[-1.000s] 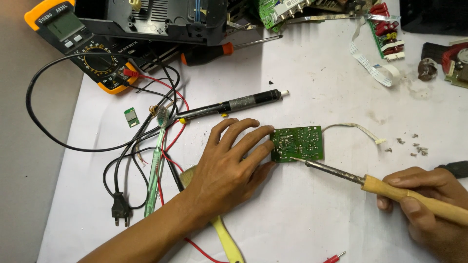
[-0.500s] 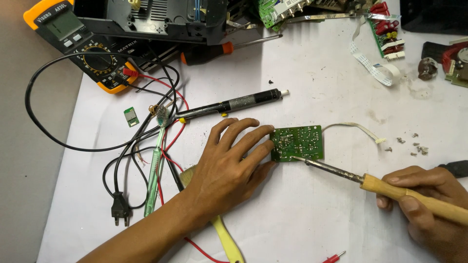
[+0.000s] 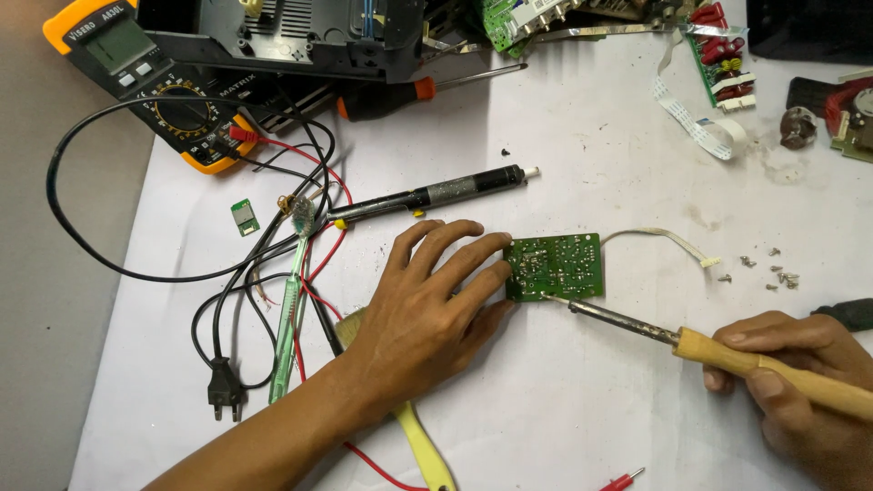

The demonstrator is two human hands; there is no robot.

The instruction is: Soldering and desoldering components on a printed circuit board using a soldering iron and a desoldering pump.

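Circuit board point(image 3: 555, 266), green, lies flat mid-worktop point(image 3: 564, 400). Left hand point(image 3: 427, 314), fingers spread, presses its left edge. Right hand point(image 3: 800, 377) grips a wooden-handled soldering iron point(image 3: 691, 341), tip touching the board's lower edge.

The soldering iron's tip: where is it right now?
Head view, right of centre: the soldering iron, in the right hand, touches the green circuit board's lower edge.

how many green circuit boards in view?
5: main green board under left hand; tiny board by cables; top-centre board; top-right board; right-edge board. Others may be hidden.
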